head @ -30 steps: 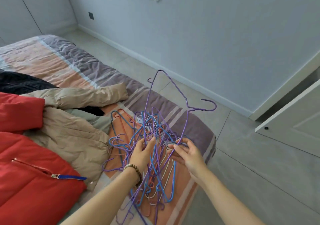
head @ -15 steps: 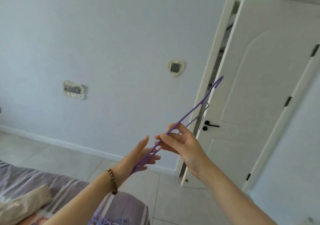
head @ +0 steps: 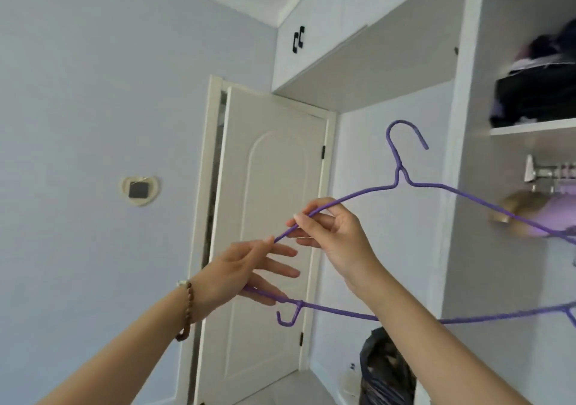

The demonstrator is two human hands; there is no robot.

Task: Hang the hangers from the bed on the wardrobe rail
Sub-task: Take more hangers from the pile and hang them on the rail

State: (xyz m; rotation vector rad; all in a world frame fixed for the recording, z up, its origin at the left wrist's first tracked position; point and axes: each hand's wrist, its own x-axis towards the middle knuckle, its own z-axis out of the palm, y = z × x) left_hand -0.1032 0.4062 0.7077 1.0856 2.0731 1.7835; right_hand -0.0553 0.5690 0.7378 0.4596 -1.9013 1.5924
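Note:
A purple wire hanger (head: 402, 174) is held up in the air, hook upward, its far arm running off the right edge. My right hand (head: 333, 236) pinches its left shoulder wire. My left hand (head: 246, 270) is at the hanger's left end with its fingers mostly straight, touching the wire. The metal wardrobe rail (head: 551, 171) shows at the right edge inside the open wardrobe, with clothes hanging from it. The bed and the other hangers are out of view.
A white wardrobe (head: 467, 124) fills the right side, with folded dark clothes (head: 536, 93) on a shelf above the rail. A white door (head: 265, 233) stands ajar behind my hands. A dark bag (head: 386, 370) sits on the floor by the wardrobe.
I have turned from the bed and the hanger pile toward the wardrobe. One purple hanger was lifted from the pile and now faces me broadside, hook up.

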